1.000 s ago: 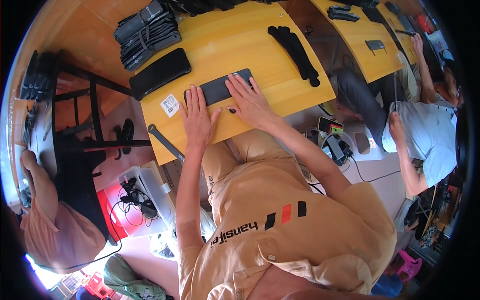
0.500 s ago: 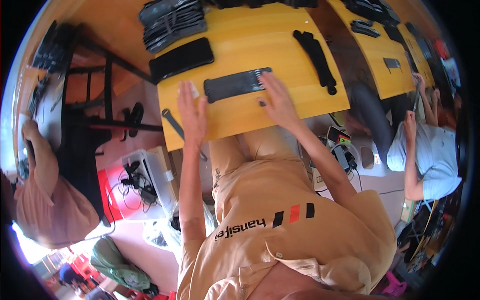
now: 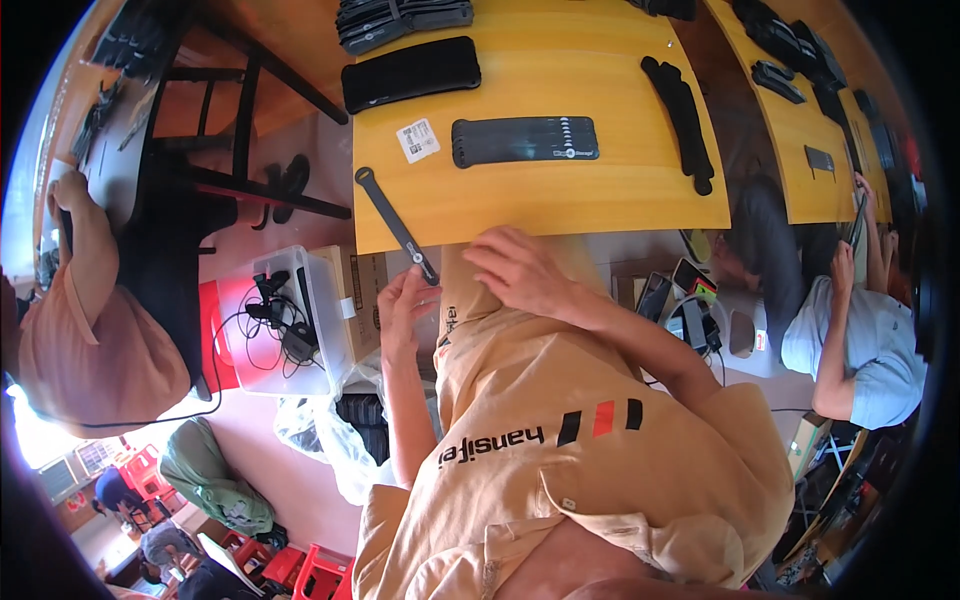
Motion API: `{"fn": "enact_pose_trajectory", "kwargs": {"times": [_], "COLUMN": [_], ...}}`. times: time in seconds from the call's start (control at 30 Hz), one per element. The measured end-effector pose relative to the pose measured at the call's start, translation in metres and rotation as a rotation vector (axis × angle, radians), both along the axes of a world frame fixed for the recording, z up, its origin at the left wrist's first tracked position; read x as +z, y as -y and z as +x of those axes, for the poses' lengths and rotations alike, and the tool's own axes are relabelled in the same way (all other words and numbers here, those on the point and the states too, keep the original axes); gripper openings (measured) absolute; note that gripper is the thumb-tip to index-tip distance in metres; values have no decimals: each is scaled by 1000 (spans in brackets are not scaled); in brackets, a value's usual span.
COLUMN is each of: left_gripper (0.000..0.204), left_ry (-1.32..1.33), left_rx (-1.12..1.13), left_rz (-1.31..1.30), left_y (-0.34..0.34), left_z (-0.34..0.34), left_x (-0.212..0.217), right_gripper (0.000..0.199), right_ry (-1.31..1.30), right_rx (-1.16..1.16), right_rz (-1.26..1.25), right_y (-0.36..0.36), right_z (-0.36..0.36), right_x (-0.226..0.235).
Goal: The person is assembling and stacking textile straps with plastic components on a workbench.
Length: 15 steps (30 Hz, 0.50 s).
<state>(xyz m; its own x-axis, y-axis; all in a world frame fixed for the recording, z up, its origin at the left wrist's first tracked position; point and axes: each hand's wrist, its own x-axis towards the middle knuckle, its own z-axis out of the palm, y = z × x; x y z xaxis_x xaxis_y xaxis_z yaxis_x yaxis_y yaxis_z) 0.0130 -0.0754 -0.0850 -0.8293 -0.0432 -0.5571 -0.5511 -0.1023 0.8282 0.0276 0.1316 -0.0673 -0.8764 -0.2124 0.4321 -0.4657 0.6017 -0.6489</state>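
Observation:
My left hand (image 3: 405, 303) is at the near left edge of the yellow table, its fingers pinching the near end of a dark strap (image 3: 395, 222). The strap lies slantwise on the tabletop, with a ring at its far end and its near end past the edge. My right hand (image 3: 520, 270) hovers at the near edge above my lap, fingers loosely bent and apart, holding nothing visible. Beyond the hands lies a neat stack of dark straps (image 3: 525, 140). To its left is a white square label (image 3: 417, 140) with printing.
A black padded bundle (image 3: 412, 75) and packed black straps (image 3: 405, 22) occupy the table's far left. More black straps (image 3: 680, 125) lie along its right side. A clear plastic bin (image 3: 290, 320) with cables stands below left. Other people sit at both sides.
Both hands have drawn back from beside the strap stack toward the near edge. My left hand has taken the single strap's end. The label, mostly covered before, now shows; the whole view has shifted.

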Motion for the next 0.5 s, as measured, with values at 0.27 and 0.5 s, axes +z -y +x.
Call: {"fn": "enact_pose_trajectory", "kwargs": {"times": [0.27,0.5], "left_gripper": [13,17], "left_ry": [-106,-113], "left_rx": [8,11], "left_rz": [141,94], "left_y": [-16,-22], "left_z": [-7,-2], "left_x": [12,32], "right_gripper": [28,24], "right_ry": [-94,-135], "right_rx": [177,188], "right_rz": [-77,-130], "right_y": [29,28], "right_z": [-15,-12], "right_x": [4,6]}}
